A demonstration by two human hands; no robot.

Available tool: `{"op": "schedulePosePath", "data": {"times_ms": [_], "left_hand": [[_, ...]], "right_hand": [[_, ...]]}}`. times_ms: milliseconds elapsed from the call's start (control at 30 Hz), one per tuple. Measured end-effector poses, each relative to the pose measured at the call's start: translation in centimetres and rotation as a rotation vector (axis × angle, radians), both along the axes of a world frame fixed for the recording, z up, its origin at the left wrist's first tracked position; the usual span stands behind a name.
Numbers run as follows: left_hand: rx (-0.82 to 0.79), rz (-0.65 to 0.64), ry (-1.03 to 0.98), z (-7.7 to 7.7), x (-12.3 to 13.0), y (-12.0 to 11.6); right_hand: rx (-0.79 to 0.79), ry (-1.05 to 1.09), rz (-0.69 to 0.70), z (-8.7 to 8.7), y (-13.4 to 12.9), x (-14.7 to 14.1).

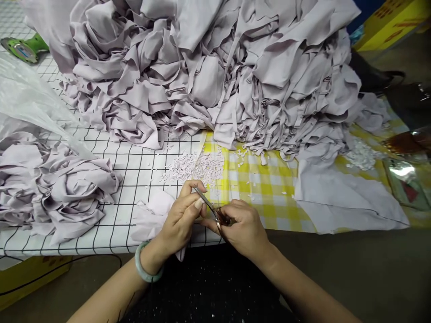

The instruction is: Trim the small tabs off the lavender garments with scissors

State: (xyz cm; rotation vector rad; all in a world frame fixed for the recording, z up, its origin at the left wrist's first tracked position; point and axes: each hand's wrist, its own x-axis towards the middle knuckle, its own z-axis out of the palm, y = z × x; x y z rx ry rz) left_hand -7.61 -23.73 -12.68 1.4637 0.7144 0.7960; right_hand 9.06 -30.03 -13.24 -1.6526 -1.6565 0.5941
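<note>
green tool (23, 48) cut off at left, snips (215, 211) mostly hidden

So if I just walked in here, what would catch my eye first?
Probably the huge heap of pale lilac fabric across the back of the table. In front of it lies a scatter of tiny offcuts, and nearest, the left hand pinches cloth while the right hand works small snips.

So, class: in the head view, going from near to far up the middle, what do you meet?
Small scissors in the right hand → scatter of tiny fabric snippets → big heap of lilac cloth.
</note>
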Motion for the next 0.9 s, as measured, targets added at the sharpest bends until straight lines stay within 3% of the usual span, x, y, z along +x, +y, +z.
{"op": "schedulePosePath", "data": {"times_ms": [100, 167, 267, 333, 433, 500, 567, 633, 700, 767, 833, 867, 900], "left_hand": [[0.0, 0.012, 0.06, 0.6, -0.6, 0.3], [0.13, 0.068, 0.162, 1.0, -2.4, 0.3], [0.435, 0.225, 0.506, 0.8, -6.9, -0.9], [0.521, 0.261, 0.672, 0.2, -9.9, -2.3], [0.297, 0.202, 0.563, 0.1, -12.0, -4.2], [-0.02, 0.274, 0.381, 0.8, -11.1, -4.6], [-0.272, 0.417, 0.161, 2.0, -8.7, -3.6], [-0.357, 0.497, -0.053, 3.7, -5.2, -0.8], [-0.31, 0.469, -0.213, 6.2, -1.0, 4.2], [-0.231, 0.36, -0.354, 9.5, 3.5, 10.4], [-0.193, 0.234, -0.441, 12.5, 7.6, 16.3], [-0.154, 0.246, -0.454, 13.4, 9.2, 18.5], [-0.124, 0.346, -0.445, 13.6, 10.2, 19.9]], "right_hand": [[-0.108, 0.131, -0.072, -0.3, -0.2, 0.7], [-0.13, 0.219, -0.065, -0.3, -0.4, 0.9], [-0.157, 0.371, 0.093, -0.3, -0.4, 0.1], [-0.187, 0.451, 0.222, -0.3, -0.5, -1.2], [-0.214, 0.537, 0.395, -0.6, -0.8, -4.2], [-0.165, 0.616, 0.428, -1.0, -0.9, -6.2], [-0.06, 0.718, 0.356, -1.3, -0.2, -7.5], [0.053, 0.788, 0.247, -1.0, 2.2, -7.5], [0.151, 0.774, 0.139, 1.0, 6.4, -5.9], [0.247, 0.684, -0.009, 5.1, 11.8, -2.6], [0.297, 0.539, -0.192, 10.2, 17.2, 1.8], [0.328, 0.438, -0.288, 12.5, 19.5, 4.0], [0.368, 0.302, -0.383, 14.4, 21.4, 6.0]]}}
